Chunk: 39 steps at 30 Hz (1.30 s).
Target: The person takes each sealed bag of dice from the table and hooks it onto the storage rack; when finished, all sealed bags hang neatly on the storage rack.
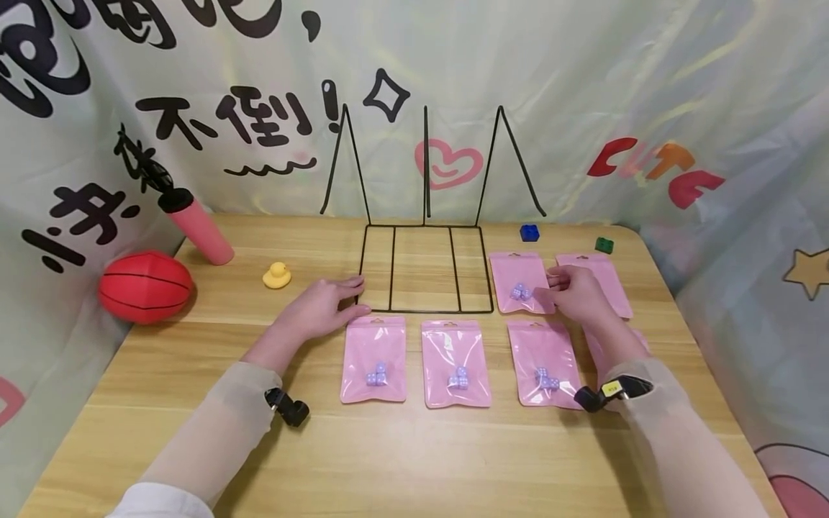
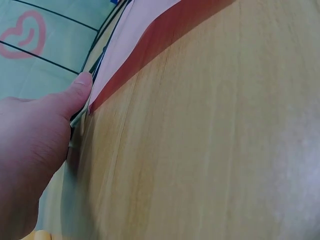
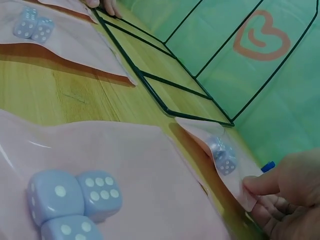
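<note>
My right hand [image 1: 578,291] pinches the right edge of a pink zip bag [image 1: 521,266] with dice inside, just right of a black wire rack [image 1: 427,311]. In the right wrist view, the thumb lies on top of this bag [image 3: 237,172] and the fingers curl under its edge. My left hand [image 1: 322,306] rests at the rack's front left corner, its fingers extended on the side bar and its thumb near the front bar. In the left wrist view, the left thumb [image 2: 75,95] touches the wire beside another pink bag [image 2: 120,45].
Several pink bags of dice [image 1: 373,342] lie before and right of the rack. Behind them sit a blue brick [image 1: 529,232] and a green brick [image 1: 604,245]. At left are a yellow duck [image 1: 277,275], a red ball [image 1: 145,287] and a pink cylinder [image 1: 204,234].
</note>
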### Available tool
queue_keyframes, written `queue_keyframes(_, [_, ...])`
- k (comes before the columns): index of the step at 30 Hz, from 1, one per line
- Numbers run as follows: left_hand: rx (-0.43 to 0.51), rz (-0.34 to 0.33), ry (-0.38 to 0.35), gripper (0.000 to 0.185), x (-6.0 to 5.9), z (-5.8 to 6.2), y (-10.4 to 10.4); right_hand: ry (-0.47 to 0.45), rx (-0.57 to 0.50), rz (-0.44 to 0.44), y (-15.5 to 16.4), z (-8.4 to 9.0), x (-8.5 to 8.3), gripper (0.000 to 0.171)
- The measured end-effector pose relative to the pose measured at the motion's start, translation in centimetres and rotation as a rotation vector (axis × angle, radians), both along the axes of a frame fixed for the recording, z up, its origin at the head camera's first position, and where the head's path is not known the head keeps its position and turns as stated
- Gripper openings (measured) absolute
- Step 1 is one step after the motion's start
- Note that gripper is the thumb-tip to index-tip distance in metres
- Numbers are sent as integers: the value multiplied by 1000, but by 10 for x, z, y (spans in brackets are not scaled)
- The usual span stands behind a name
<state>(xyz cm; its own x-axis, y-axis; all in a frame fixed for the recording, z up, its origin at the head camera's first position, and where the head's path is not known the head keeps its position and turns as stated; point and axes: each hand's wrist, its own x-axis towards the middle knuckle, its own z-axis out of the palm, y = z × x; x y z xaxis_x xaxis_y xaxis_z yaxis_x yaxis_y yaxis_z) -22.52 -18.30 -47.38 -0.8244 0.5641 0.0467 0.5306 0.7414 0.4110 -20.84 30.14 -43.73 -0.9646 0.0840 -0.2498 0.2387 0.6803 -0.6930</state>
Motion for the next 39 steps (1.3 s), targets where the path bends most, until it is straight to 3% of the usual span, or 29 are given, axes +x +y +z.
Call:
queue_keyframes(8, [9, -1, 7, 63, 2, -1, -3, 33, -48, -45, -3, -1, -4, 45])
queue_keyframes(15, [18, 6, -5, 61, 1, 3, -2, -63, -68, -91, -5, 9, -1, 32])
queue_keyframes(21, [28, 0, -14, 60, 3, 6, 1, -81, -73, -106, -3, 8, 4, 26])
queue_keyframes(29, [48, 17, -11, 58, 5, 3, 4, 44, -41, -101, 0, 13, 15, 20])
queue_keyframes(39, [66, 54, -30, 58, 6, -4, 4, 168, -40, -91, 1, 31, 30, 14])
